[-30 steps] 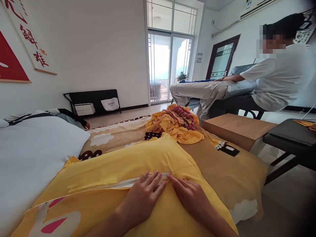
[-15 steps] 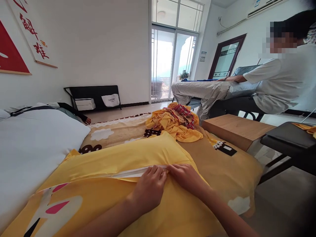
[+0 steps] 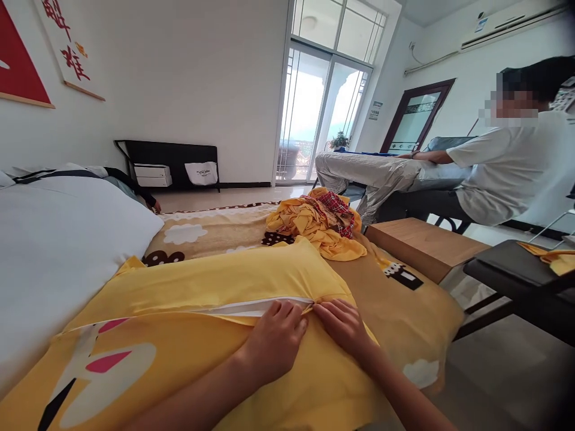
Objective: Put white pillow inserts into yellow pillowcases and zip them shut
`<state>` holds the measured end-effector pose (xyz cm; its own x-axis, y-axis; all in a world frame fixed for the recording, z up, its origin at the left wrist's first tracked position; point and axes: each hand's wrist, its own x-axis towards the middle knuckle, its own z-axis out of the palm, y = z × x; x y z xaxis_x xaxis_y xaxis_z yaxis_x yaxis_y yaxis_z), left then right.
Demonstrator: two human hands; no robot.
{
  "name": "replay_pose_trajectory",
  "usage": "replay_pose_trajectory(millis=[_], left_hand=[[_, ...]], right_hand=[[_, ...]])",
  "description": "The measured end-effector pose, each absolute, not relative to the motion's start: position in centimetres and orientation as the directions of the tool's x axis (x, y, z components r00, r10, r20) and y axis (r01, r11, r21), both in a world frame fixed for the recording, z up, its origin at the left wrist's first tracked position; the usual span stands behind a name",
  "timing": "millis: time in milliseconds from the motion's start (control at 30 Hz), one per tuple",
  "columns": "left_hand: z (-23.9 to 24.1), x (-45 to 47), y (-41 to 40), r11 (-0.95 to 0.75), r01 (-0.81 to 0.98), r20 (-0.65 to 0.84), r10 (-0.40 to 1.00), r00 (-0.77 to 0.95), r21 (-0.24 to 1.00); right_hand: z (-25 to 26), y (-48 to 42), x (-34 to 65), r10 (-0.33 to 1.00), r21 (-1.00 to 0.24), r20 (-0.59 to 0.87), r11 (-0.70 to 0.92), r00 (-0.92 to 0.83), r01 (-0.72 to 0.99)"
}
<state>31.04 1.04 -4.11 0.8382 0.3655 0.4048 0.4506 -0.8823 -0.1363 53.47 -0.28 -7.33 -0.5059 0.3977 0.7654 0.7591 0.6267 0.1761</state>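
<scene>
A pillow in a yellow pillowcase (image 3: pixel 215 281) lies in front of me on a brown blanket (image 3: pixel 211 230). Along the case's edge runs an open slit showing the white pillow (image 3: pixel 245 307) inside. My left hand (image 3: pixel 274 341) rests on the yellow cloth with its fingers curled at the right end of the slit. Beside it, my right hand (image 3: pixel 344 326) presses on the cloth, and its fingertips meet the left hand's where the slit closes. What the fingertips pinch is too small to make out.
A white pillow (image 3: pixel 54 245) lies at the left. A heap of yellow and red-checked cloth (image 3: pixel 318 224) sits further back on the blanket. A wooden table (image 3: pixel 422 245) and a black stool (image 3: pixel 516 275) stand at the right, beyond them a seated person (image 3: pixel 498 167) at a covered board.
My hands have drawn closer together at the slit's right end, and their fingers have curled from flat to bent. The view has shifted slightly rightward.
</scene>
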Motion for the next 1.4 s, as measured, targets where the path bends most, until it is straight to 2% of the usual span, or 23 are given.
replay_pose_trajectory(millis=[100, 200, 333, 400, 467, 567, 733, 933, 1100, 1267, 1400], left_hand=[[-4.1, 31.0, 0.9, -0.878, 0.457, 0.417, 0.364, 0.833, -0.145], [-3.4, 31.0, 0.8, -0.884, 0.462, 0.400, 0.401, 0.824, -0.066], [-1.2, 31.0, 1.2, -0.866, 0.453, 0.343, 0.500, 0.795, 0.213], [0.1, 31.4, 1.9, -0.793, 0.479, 0.290, 0.592, 0.752, 0.377], [1.2, 32.0, 2.6, -0.694, 0.544, 0.196, 0.684, 0.702, 0.471], [1.8, 33.4, 3.4, -0.619, 0.621, 0.107, 0.745, 0.659, 0.481], [1.0, 34.8, 3.9, -0.631, 0.619, 0.103, 0.735, 0.671, 0.467], [0.5, 34.6, 4.9, -0.572, 0.552, 0.078, 0.734, 0.675, 0.607], [0.7, 35.0, 5.1, -0.565, 0.643, 0.031, 0.763, 0.646, 0.517], [0.7, 35.2, 5.0, -0.607, 0.694, -0.008, 0.751, 0.661, 0.388], [0.4, 34.7, 4.3, -0.702, 0.679, 0.076, 0.705, 0.705, 0.215]], right_hand=[[-7.2, -0.3, 53.5, 0.392, 0.198, 0.760, 0.619, -0.518, 0.760], [-7.1, -0.2, 53.3, 0.383, 0.204, 0.771, 0.608, -0.509, 0.767], [-6.7, 0.1, 52.5, 0.391, 0.144, 0.812, 0.584, -0.433, 0.799], [-6.4, 0.3, 52.2, 0.401, 0.084, 0.831, 0.594, -0.385, 0.800], [-6.2, 0.5, 51.9, 0.405, 0.032, 0.847, 0.608, -0.344, 0.793], [-6.1, 0.7, 51.8, 0.396, -0.015, 0.872, 0.612, -0.290, 0.791], [-6.4, 0.8, 51.8, 0.327, -0.005, 0.907, 0.642, -0.267, 0.767], [-7.9, 0.9, 51.8, 0.290, 0.024, 0.919, 0.632, -0.265, 0.775], [-8.8, 0.7, 52.1, 0.354, 0.016, 0.891, 0.602, -0.284, 0.798], [-8.4, 0.5, 52.0, 0.317, 0.063, 0.892, 0.619, -0.322, 0.783], [-8.2, 0.5, 51.9, 0.307, 0.077, 0.892, 0.621, -0.333, 0.780]])
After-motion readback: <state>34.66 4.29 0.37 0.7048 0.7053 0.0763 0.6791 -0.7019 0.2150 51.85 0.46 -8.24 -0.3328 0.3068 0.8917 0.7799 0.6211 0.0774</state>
